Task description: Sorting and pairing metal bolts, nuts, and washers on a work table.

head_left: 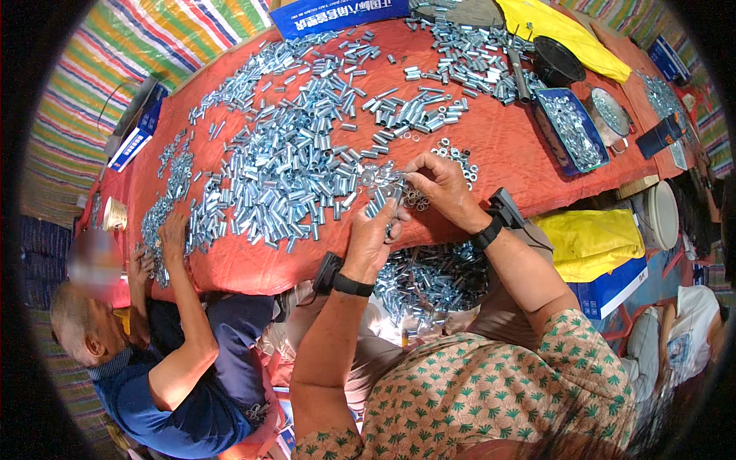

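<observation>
So, quick rundown, left to right:

Co-worker: person in a blue shirt at the left edge, one hand (pixel 175 230) up on the surface, fingers in the left fringe of the sleeves. Not the wearer's hand.

Surface: red-covered surface (pixel 529 153), loaded with small silvery metal bits.

Sleeve pile: big heap of short shiny sleeves (pixel 291 169) across the middle, lying every which way, no common long axis.

Left hand: left hand (pixel 372 238) at the near edge, fingers curled up around a sleeve (pixel 381 201) that it seems to pinch. The piece points roughly away from the wearer, up toward the right hand. Grip narrow, closed on that piece as far as I can tell; the contact is tiny in the picture.

Right hand: right hand (pixel 445 188) just beyond and to the right, fingertips pinched together and meeting the left hand's fingertips. Grip narrow; looks like something small is in it, can't tell what.

Key relation: the held sleeve sits right between both sets of fingertips, left hand under it, right hand coming in from the upper right. Both hands are touching or nearly so; neither is clearly nearer.

Washers: little cluster of rings (pixel 456 153) just past the right hand, close to its knuckles.

Lap pile: more sleeves (pixel 437 280) in a heap below the surface edge, under both wrists.

Tray: blue tray (pixel 571 130) of small parts well off to the right, next to a black tub (pixel 558 61).
</observation>
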The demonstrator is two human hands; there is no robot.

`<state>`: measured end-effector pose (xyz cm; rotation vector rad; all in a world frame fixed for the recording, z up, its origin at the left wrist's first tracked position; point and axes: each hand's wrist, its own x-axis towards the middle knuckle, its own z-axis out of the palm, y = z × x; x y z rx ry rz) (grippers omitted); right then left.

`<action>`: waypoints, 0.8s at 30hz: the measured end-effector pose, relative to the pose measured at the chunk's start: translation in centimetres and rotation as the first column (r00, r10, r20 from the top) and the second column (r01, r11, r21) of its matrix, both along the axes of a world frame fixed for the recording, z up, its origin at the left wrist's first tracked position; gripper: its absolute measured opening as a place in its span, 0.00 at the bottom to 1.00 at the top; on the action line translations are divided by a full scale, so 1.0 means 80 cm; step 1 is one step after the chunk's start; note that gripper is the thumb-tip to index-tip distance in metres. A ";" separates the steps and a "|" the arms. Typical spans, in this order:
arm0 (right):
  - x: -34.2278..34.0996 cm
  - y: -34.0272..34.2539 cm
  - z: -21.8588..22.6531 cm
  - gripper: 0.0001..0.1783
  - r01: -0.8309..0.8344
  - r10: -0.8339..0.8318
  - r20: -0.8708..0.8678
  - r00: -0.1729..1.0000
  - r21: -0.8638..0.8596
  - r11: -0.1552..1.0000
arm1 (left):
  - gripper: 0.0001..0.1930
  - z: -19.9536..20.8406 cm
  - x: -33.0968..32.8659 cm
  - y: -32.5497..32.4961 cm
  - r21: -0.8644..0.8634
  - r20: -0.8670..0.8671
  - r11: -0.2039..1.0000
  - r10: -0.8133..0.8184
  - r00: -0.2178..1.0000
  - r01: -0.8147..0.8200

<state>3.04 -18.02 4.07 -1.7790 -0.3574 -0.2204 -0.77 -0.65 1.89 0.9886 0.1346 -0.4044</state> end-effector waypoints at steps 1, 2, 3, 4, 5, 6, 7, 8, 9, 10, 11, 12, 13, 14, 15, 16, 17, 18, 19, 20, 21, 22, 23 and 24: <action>-0.002 0.000 0.007 0.04 0.012 -0.011 0.029 1.000 -0.060 0.998 | 0.08 -0.001 0.000 -0.001 -0.031 -0.018 0.999 0.010 1.000 -0.010; -0.003 0.001 0.006 0.04 0.019 -0.018 0.029 0.999 -0.059 0.998 | 0.08 -0.002 0.000 -0.002 -0.031 -0.018 1.000 0.003 1.000 -0.003; -0.004 0.001 0.005 0.03 0.036 -0.027 0.090 0.996 -0.108 0.993 | 0.08 -0.003 0.000 -0.003 -0.042 -0.026 0.999 0.002 1.000 -0.003; -0.005 0.002 0.006 0.03 0.055 -0.031 0.151 0.988 -0.156 0.986 | 0.08 -0.004 0.000 -0.004 -0.054 -0.033 0.999 0.003 0.999 -0.005; -0.004 0.001 0.006 0.04 0.052 -0.002 0.220 0.976 -0.219 0.974 | 0.08 -0.005 0.001 -0.002 -0.046 -0.030 0.999 -0.014 0.999 0.012; -0.003 0.001 0.005 0.04 0.055 -0.006 0.220 0.975 -0.218 0.974 | 0.08 -0.005 0.002 -0.002 -0.046 -0.029 0.999 -0.017 0.999 0.016; -0.002 0.001 0.005 0.04 0.042 0.030 0.273 0.962 -0.258 0.965 | 0.08 -0.006 0.002 -0.002 -0.015 -0.011 1.000 -0.006 1.000 0.006; -0.001 0.001 0.005 0.04 0.031 0.070 0.323 0.944 -0.297 0.954 | 0.08 -0.006 0.003 -0.003 0.015 0.007 1.000 0.006 1.000 -0.006; -0.001 -0.003 0.005 0.06 0.010 0.088 0.320 0.943 -0.294 0.956 | 0.08 -0.007 0.002 -0.004 0.016 0.006 1.000 0.005 1.000 -0.005; -0.001 -0.007 0.009 0.06 0.010 0.088 0.319 0.944 -0.295 0.956 | 0.08 -0.005 0.001 -0.006 0.004 0.010 1.000 0.019 1.000 -0.019; 0.000 -0.014 0.013 0.08 0.030 0.072 0.307 0.949 -0.314 0.949 | 0.08 -0.003 0.000 -0.007 -0.007 0.014 0.999 0.034 0.999 -0.034; 0.003 -0.023 0.014 0.09 0.049 0.056 0.296 0.954 -0.334 0.941 | 0.08 -0.002 0.000 -0.007 -0.008 0.012 0.999 0.034 0.999 -0.034; 0.008 -0.037 0.014 0.09 0.149 -0.026 0.315 0.949 -0.372 0.916 | 0.09 0.001 0.001 -0.008 -0.006 0.010 0.999 0.036 0.999 -0.036; 0.014 -0.050 0.016 0.09 0.145 -0.022 0.316 0.949 -0.373 0.916 | 0.09 0.002 0.001 -0.008 -0.004 0.008 0.999 0.039 0.999 -0.039; 0.020 -0.064 0.018 0.08 0.191 -0.054 0.325 0.944 -0.406 0.894 | 0.09 0.003 0.001 -0.008 -0.006 0.009 0.999 0.042 0.999 -0.042; 0.023 -0.070 0.021 0.06 0.234 -0.085 0.335 0.938 -0.435 0.869 | 0.09 0.002 0.001 -0.007 -0.006 0.005 0.999 0.042 0.999 -0.042; 0.023 -0.073 0.022 0.05 0.228 -0.088 0.322 0.943 -0.427 0.875 | 0.10 0.001 0.001 -0.005 -0.006 0.001 0.999 0.042 0.999 -0.042; 0.022 -0.075 0.023 0.05 0.225 -0.085 0.323 0.943 -0.426 0.876 | 0.10 0.000 0.001 -0.003 -0.006 0.001 0.999 0.046 0.999 -0.046; 0.020 -0.077 0.023 0.05 0.199 -0.037 0.293 0.955 -0.549 0.812 | 0.10 0.000 0.001 -0.004 -0.004 0.009 0.999 0.046 0.999 -0.046; 0.018 -0.077 0.022 0.05 0.170 0.008 0.257 0.966 -0.660 0.732 | 0.10 -0.001 0.001 -0.003 -0.002 0.017 0.999 0.047 0.999 -0.047; 0.018 -0.074 0.019 0.05 0.168 0.010 0.256 0.967 -0.660 0.732 | 0.10 -0.001 0.001 -0.003 -0.001 0.016 0.999 0.049 0.999 -0.049; 0.018 -0.069 0.016 0.06 0.166 0.054 0.283 0.958 -0.693 0.702 | 0.10 0.002 0.002 -0.006 0.017 0.015 0.999 0.042 0.999 -0.042; 0.017 -0.067 0.012 0.06 0.165 0.099 0.307 0.946 -0.724 0.670 | 0.10 0.004 0.002 -0.008 0.035 0.013 0.999 0.035 0.999 -0.035; 0.019 -0.066 0.004 0.06 0.164 0.099 0.306 0.947 -0.725 0.668 | 0.10 0.003 0.002 -0.009 0.034 0.011 0.999 0.034 0.999 -0.034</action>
